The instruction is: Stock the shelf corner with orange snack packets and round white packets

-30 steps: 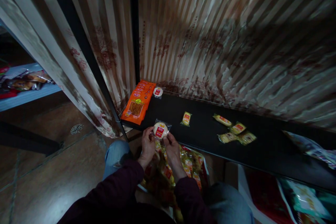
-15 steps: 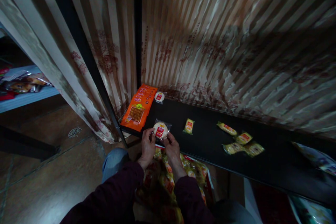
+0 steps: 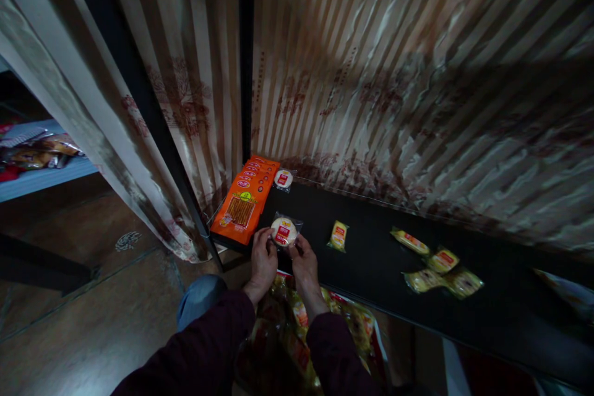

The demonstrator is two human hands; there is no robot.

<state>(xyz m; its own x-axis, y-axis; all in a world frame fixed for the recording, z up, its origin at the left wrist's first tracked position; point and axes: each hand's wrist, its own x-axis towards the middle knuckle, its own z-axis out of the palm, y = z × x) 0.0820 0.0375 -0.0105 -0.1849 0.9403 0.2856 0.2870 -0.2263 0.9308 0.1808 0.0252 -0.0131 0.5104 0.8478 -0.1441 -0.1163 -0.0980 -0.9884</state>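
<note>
At long black shelf [image 3: 371, 260], pinched round white plastic-wrapped cracker [image 3: 284, 231] between left hand [image 3: 263, 263] and right hand [image 3: 305, 269] — needed light, even pressure.

A long black shelf [image 3: 371, 278] carries an array of wrapped snacks, with bright orange packaging [image 3: 239, 210] spread across its left end and a round white wrapped cracker [image 3: 283, 179] just beside the orange's far corner. A small yellow packet [image 3: 338, 235] lies alone nearer the middle, while four more yellow packets [image 3: 443, 260] cluster farther right and a pale wrapper [image 3: 566, 292] lies in shadow toward the right end. At far left, a pale blue shelf [image 3: 51, 176] holds assorted packaged goods [image 3: 39, 151].
</note>
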